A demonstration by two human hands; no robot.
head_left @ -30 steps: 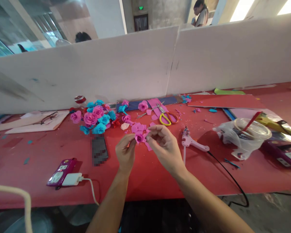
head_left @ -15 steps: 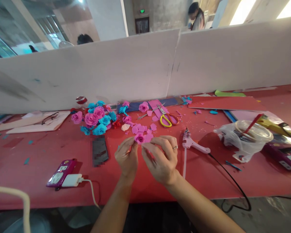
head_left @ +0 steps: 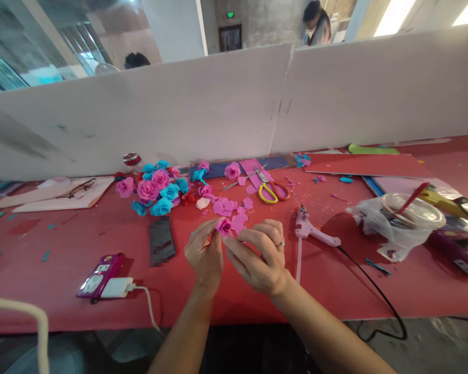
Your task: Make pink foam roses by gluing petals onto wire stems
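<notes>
A small pink paper rose (head_left: pixel 223 227) is held between my two hands over the red table. My left hand (head_left: pixel 206 254) pinches it from the left, below the bloom. From the right, the bent fingers of my right hand (head_left: pixel 259 254), which wears a ring, close on the rose's lower edge. Just beyond lie loose pink paper petals (head_left: pixel 226 206). Scissors (head_left: pixel 268 191) with yellow and orange handles rest behind them on a pink paper strip (head_left: pixel 250 167). To the right of my right hand lies a pink glue gun (head_left: pixel 315 232) with a glue stick in it.
Finished pink and blue paper flowers (head_left: pixel 159 189) are bunched at the back left. A phone (head_left: pixel 161 241) and a purple power strip (head_left: pixel 101 278) lie left of my hands. A lidded cup (head_left: pixel 413 210) in a plastic bag stands right. A white partition (head_left: pixel 159 114) borders the table.
The rose has turned a little, its face now tilted more toward the right. My right fingers have shifted slightly lower against it. The view has moved slightly.
</notes>
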